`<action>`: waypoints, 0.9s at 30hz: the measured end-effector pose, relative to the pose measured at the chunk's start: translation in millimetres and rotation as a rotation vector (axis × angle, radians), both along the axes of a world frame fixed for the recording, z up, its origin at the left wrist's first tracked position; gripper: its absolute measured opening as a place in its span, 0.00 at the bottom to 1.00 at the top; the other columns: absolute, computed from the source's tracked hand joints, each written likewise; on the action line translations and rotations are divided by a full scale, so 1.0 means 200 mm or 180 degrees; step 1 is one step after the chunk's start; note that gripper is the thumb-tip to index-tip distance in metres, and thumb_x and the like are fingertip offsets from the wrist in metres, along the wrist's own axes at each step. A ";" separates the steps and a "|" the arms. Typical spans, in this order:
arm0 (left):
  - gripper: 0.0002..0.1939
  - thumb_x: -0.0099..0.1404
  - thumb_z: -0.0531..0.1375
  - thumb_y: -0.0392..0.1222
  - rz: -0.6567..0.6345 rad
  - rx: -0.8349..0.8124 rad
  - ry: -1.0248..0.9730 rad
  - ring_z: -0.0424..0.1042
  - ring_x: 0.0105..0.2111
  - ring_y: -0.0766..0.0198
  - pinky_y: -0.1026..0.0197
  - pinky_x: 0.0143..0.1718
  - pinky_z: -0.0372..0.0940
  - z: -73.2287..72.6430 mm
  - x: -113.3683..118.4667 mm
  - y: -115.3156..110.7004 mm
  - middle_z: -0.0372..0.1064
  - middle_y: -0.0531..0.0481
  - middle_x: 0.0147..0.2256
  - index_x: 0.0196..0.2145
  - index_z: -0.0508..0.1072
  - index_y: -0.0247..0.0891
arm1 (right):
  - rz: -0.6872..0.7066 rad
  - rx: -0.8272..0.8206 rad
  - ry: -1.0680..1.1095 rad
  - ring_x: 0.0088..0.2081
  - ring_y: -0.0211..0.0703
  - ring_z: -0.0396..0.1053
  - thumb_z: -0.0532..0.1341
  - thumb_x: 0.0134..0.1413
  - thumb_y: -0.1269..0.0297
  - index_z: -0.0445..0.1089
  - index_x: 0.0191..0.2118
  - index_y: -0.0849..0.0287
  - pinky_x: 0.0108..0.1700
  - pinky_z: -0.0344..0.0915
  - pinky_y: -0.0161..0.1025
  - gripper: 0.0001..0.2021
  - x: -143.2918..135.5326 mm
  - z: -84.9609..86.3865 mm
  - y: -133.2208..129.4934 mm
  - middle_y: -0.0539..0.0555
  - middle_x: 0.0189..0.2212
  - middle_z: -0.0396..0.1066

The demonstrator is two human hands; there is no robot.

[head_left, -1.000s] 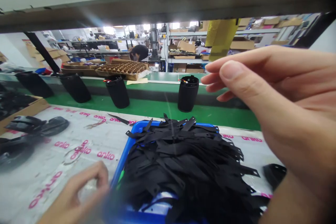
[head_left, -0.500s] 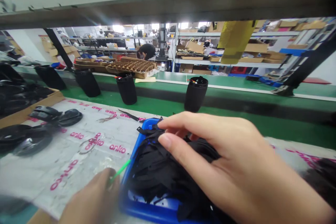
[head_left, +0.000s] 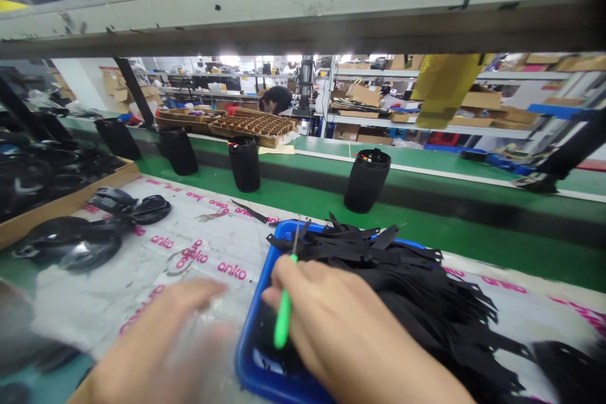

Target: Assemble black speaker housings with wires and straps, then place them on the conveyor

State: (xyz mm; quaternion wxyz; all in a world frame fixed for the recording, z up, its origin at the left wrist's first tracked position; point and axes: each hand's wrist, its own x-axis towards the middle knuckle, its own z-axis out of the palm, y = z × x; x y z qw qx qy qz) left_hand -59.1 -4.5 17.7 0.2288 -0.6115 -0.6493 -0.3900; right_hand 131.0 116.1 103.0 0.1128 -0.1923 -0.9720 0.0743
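A green-handled tool (head_left: 283, 319) with a thin metal tip is gripped in my right hand (head_left: 326, 312), which is over the left part of a blue tray (head_left: 247, 334). Black straps (head_left: 407, 271) with holes at their ends fill the tray and spill over its right side. My left hand (head_left: 161, 334), smeared by motion, is left of the tray above the printed white sheet (head_left: 189, 240). Its fingers look apart and nothing shows in them.
Black cylinders (head_left: 367, 180) stand along the green belt (head_left: 303, 202) behind the sheet. Black plastic parts (head_left: 76, 243) lie at the left beside a cardboard box (head_left: 71, 199). A beam (head_left: 284, 6) crosses overhead. Beyond, a person (head_left: 277, 100) bends near shelves.
The green tool has passed from my left hand to my right. My right hand has moved left and closed on it, uncovering more straps. The camera view has shifted slightly.
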 end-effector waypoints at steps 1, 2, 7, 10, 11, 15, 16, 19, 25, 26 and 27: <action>0.13 0.68 0.55 0.54 0.0668 -0.0152 0.0065 0.76 0.34 0.61 0.61 0.42 0.70 0.02 -0.11 0.04 0.76 0.54 0.37 0.44 0.72 0.47 | -0.0193 -0.0011 0.0229 0.23 0.44 0.71 0.59 0.61 0.74 0.65 0.33 0.58 0.24 0.57 0.37 0.06 0.03 0.02 0.01 0.51 0.25 0.73; 0.18 0.68 0.53 0.56 0.1087 -0.0255 -0.0012 0.75 0.35 0.57 0.57 0.41 0.71 0.05 -0.23 0.08 0.75 0.47 0.41 0.45 0.72 0.42 | -0.0361 -0.0011 0.0479 0.23 0.42 0.70 0.58 0.64 0.72 0.63 0.32 0.57 0.24 0.58 0.36 0.07 0.05 0.03 0.03 0.50 0.24 0.72; 0.35 0.68 0.52 0.60 0.2429 -0.1302 -0.0293 0.59 0.59 0.28 0.27 0.51 0.62 0.07 -0.90 0.14 0.59 0.20 0.57 0.56 0.65 0.23 | -0.0688 0.0431 0.1404 0.19 0.38 0.63 0.53 0.68 0.65 0.59 0.31 0.54 0.20 0.56 0.33 0.11 0.19 0.12 0.07 0.46 0.21 0.66; 0.27 0.67 0.55 0.58 0.2481 -0.1804 -0.0393 0.72 0.49 0.45 0.38 0.49 0.68 0.07 -1.12 0.11 0.70 0.34 0.46 0.49 0.71 0.30 | -0.0683 0.0491 0.1650 0.15 0.34 0.57 0.51 0.70 0.60 0.59 0.31 0.53 0.17 0.54 0.30 0.13 0.24 0.16 0.07 0.42 0.17 0.60; 0.23 0.67 0.57 0.57 0.2384 -0.1865 -0.0373 0.74 0.44 0.50 0.42 0.47 0.70 0.07 -1.15 0.11 0.73 0.39 0.41 0.44 0.73 0.31 | -0.0706 0.0430 0.1728 0.14 0.33 0.55 0.50 0.71 0.59 0.58 0.30 0.53 0.16 0.53 0.29 0.14 0.25 0.16 0.08 0.41 0.16 0.58; 0.20 0.65 0.58 0.52 0.1870 -0.1184 -0.0199 0.75 0.44 0.46 0.41 0.48 0.68 0.10 -1.01 0.14 0.76 0.36 0.40 0.39 0.76 0.30 | -0.1032 0.0114 0.2154 0.17 0.32 0.65 0.49 0.72 0.57 0.61 0.34 0.52 0.17 0.57 0.26 0.13 0.25 0.17 0.08 0.42 0.20 0.69; 0.21 0.65 0.58 0.53 0.1668 -0.0852 -0.0157 0.74 0.48 0.44 0.42 0.51 0.67 0.11 -0.93 0.15 0.75 0.34 0.44 0.41 0.76 0.30 | -0.1077 0.0062 0.2235 0.20 0.32 0.69 0.50 0.72 0.59 0.63 0.36 0.51 0.19 0.59 0.25 0.11 0.25 0.17 0.08 0.42 0.23 0.72; 0.16 0.64 0.60 0.55 0.0771 0.0009 -0.0010 0.72 0.52 0.53 0.51 0.57 0.64 0.16 -0.63 0.21 0.74 0.47 0.51 0.41 0.76 0.42 | -0.1039 -0.0178 0.2212 0.28 0.33 0.76 0.52 0.70 0.65 0.67 0.43 0.50 0.23 0.62 0.26 0.07 0.21 0.15 0.08 0.43 0.28 0.76; 0.08 0.65 0.63 0.43 -0.1239 0.0386 0.0447 0.71 0.51 0.66 0.65 0.59 0.60 0.33 -0.04 0.35 0.68 0.53 0.55 0.43 0.75 0.47 | -0.0946 -0.0956 0.2013 0.28 0.37 0.75 0.55 0.69 0.56 0.71 0.53 0.56 0.29 0.66 0.30 0.15 0.15 0.13 0.09 0.46 0.27 0.76; 0.08 0.65 0.63 0.42 -0.1438 0.0399 0.0514 0.69 0.52 0.67 0.67 0.60 0.58 0.34 0.02 0.38 0.68 0.51 0.55 0.43 0.74 0.45 | -0.0942 -0.1029 0.2133 0.29 0.37 0.75 0.56 0.68 0.55 0.72 0.53 0.56 0.30 0.67 0.29 0.15 0.14 0.14 0.10 0.46 0.28 0.77; 0.08 0.65 0.63 0.41 -0.1610 0.0419 0.0567 0.68 0.54 0.67 0.68 0.60 0.57 0.35 0.08 0.42 0.67 0.49 0.55 0.43 0.74 0.43 | -0.0979 -0.1062 0.2276 0.29 0.37 0.75 0.57 0.67 0.55 0.72 0.51 0.56 0.30 0.67 0.28 0.15 0.15 0.14 0.10 0.46 0.28 0.77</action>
